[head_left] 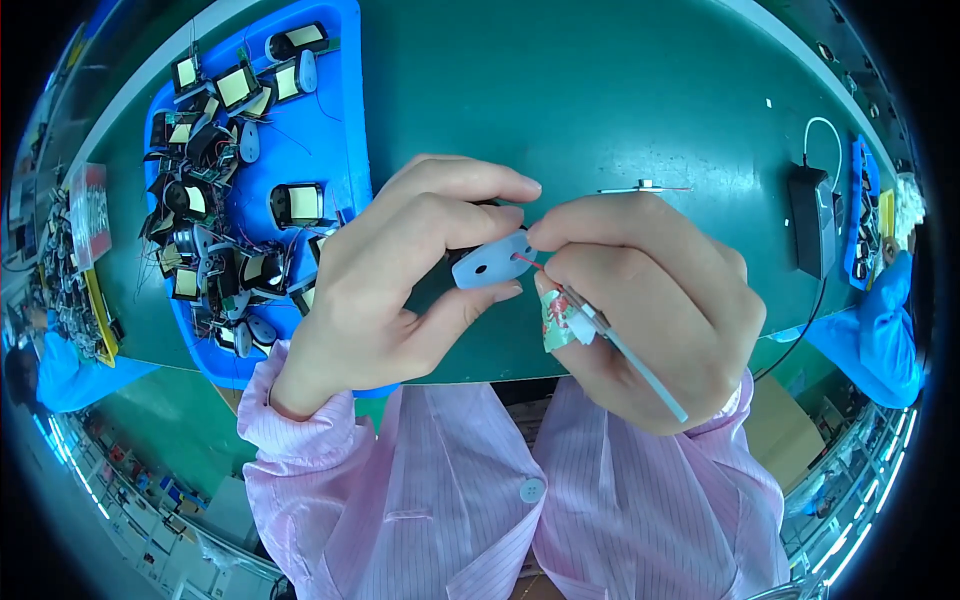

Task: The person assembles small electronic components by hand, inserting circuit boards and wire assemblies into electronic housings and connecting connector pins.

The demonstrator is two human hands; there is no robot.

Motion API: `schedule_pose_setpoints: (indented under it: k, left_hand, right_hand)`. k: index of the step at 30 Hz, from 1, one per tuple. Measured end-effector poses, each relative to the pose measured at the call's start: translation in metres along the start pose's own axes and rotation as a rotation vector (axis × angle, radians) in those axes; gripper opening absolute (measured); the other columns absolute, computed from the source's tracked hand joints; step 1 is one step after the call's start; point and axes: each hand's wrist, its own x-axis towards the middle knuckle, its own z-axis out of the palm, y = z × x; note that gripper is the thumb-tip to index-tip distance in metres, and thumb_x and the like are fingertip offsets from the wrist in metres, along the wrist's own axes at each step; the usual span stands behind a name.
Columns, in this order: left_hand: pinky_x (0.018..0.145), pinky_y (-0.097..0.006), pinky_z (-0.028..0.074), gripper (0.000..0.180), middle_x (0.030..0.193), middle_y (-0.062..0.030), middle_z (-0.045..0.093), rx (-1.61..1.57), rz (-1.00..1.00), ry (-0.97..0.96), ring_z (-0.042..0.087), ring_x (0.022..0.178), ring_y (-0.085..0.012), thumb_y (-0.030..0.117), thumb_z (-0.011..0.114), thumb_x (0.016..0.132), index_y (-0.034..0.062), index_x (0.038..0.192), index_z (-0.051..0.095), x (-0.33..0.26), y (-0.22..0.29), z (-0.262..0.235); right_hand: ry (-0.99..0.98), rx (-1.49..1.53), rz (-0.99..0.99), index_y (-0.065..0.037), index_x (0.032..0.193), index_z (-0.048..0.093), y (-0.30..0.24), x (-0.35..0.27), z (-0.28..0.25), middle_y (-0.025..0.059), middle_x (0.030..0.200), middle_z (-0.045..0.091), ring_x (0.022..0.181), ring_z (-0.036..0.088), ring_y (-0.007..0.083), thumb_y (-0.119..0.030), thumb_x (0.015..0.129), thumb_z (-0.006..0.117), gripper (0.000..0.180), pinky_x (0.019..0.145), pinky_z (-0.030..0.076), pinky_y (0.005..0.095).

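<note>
Green worktop (450,100) beneath; the left hand (385,270) pinches a pale-blue oval piece (497,259), long axis slanting up toward the right hand (665,300), which grips a slim tool (645,372).

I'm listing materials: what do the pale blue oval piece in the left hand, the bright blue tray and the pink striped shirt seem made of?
The pale blue oval piece: matte plastic, perhaps silicone, as it's smooth and evenly coloured. The bright blue tray: probably smooth moulded plastic, given its rounded rim. The pink striped shirt: apparently woven cloth, slightly glossy, judging by its soft folds.
</note>
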Motion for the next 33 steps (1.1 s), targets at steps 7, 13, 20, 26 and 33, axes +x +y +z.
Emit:
schedule_pose_setpoints:
  k: [7,13,20,26,33]
  left_hand:
    - [0.083,-0.040,0.048,0.034,0.114,-0.0239,0.060,-0.003,-0.001,-0.010,0.060,0.099,-0.0316,-0.004,0.069,0.068,-0.0047,0.101,0.057,-0.0001,-0.0015,-0.0008]
    - [0.082,-0.039,0.048,0.037,0.113,-0.0235,0.061,0.011,0.018,-0.025,0.061,0.097,-0.0315,-0.004,0.071,0.067,-0.0040,0.101,0.058,0.0005,-0.0006,-0.0007]
    - [0.082,-0.040,0.048,0.037,0.112,-0.0242,0.060,0.000,0.021,-0.010,0.060,0.097,-0.0317,-0.005,0.071,0.068,-0.0052,0.102,0.057,-0.0006,-0.0021,-0.0001]
    - [0.084,-0.040,0.047,0.038,0.112,-0.0264,0.058,-0.044,0.023,-0.025,0.059,0.099,-0.0324,-0.008,0.067,0.068,-0.0066,0.104,0.055,-0.0008,-0.0022,-0.0021]
    - [0.085,-0.040,0.046,0.040,0.113,-0.0266,0.058,-0.054,0.025,-0.041,0.058,0.099,-0.0317,-0.009,0.063,0.067,-0.0073,0.106,0.054,-0.0007,-0.0023,-0.0036]
  right_hand:
    - [-0.004,0.010,0.024,0.003,0.075,0.061,0.0000,0.0014,-0.0008,0.0134,0.085,0.065,0.056,0.057,0.0170,0.007,0.056,0.069,0.021,0.047,0.045,0.0248]
    - [-0.065,0.061,0.104,0.003,0.076,0.062,-0.0015,0.0032,-0.0051,0.0138,0.085,0.065,0.057,0.059,0.0176,0.006,0.056,0.070,0.022,0.047,0.045,0.0244]
    - [-0.028,0.058,0.090,0.003,0.077,0.062,-0.0010,0.0027,-0.0030,0.0137,0.085,0.065,0.058,0.060,0.0170,0.006,0.059,0.070,0.020,0.048,0.046,0.0247]
    - [-0.006,0.101,0.147,0.003,0.078,0.063,-0.0033,0.0059,-0.0039,0.0147,0.083,0.065,0.060,0.061,0.0169,0.004,0.062,0.071,0.017,0.049,0.046,0.0240]
    - [-0.025,0.143,0.204,0.005,0.078,0.064,-0.0050,0.0066,-0.0063,0.0159,0.083,0.065,0.064,0.062,0.0169,0.003,0.064,0.071,0.016,0.053,0.048,0.0243]
